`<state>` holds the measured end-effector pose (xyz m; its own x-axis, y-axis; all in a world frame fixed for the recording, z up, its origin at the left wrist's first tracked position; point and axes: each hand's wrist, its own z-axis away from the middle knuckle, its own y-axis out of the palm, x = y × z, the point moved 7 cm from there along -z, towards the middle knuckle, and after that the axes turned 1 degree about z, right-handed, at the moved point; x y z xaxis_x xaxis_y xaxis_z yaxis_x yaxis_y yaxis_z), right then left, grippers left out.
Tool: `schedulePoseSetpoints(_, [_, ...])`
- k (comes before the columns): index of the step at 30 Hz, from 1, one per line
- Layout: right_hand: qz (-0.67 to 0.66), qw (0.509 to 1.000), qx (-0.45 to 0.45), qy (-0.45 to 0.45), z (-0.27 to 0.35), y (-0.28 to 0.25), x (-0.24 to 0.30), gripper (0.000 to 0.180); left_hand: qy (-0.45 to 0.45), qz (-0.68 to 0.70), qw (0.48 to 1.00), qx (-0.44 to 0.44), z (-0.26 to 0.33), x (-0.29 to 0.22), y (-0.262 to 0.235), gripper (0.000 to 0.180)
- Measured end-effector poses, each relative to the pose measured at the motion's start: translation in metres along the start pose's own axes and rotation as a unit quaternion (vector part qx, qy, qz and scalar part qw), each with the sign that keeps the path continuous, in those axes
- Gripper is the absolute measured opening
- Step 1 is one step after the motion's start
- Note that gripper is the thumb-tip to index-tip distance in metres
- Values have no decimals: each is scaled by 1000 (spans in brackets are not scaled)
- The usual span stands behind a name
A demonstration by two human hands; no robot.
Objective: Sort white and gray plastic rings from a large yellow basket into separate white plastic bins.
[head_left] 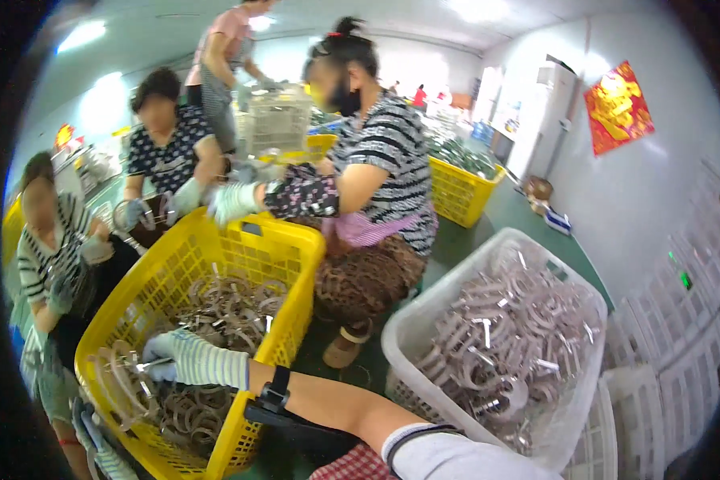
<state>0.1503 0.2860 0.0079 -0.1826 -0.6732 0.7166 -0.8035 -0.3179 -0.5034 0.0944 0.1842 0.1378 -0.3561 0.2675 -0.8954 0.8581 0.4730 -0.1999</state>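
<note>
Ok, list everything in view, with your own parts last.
yellow basket: one, yellow, centre-left, holding metal rings
rings: many, grey, in the yellow basket
white basket: one, white, right, full of rings
far baskets: two, yellow, behind
white crates: a stack, right wall
co-workers: four, around the yellow basket
red poster: one, right wall
right hand: gloved, in the yellow basket, on the rings
left hand: gloved, at lower-left edge

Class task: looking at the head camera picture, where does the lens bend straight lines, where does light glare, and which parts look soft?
Head view: walls curve near the black rim; ceiling lamps glare white; the clear rings in the white plastic basket look soft.
</note>
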Motion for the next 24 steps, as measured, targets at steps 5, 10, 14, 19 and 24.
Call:
schedulePoseSetpoints(5, [-61,986,-118,-97,50,-98,82,20,-74,-54,995,42,-43,93,-67,49])
schedulePoseSetpoints(10, [-11,915,-402,20,170,-238,120,19,-77,-54,995,34,-29,235,-141,49])
schedulePoseSetpoints(14, [74,766,-633,-87,281,-325,134,31,174,-531,828,52,-54,300,-162,48])
schedulePoseSetpoints(19, [3,648,-761,40,444,-398,43,22,244,-654,712,76,-45,295,-144,50])
schedulePoseSetpoints(24, [66,450,-877,156,600,-438,-17,32,324,-748,578,35,-43,306,-162,53])
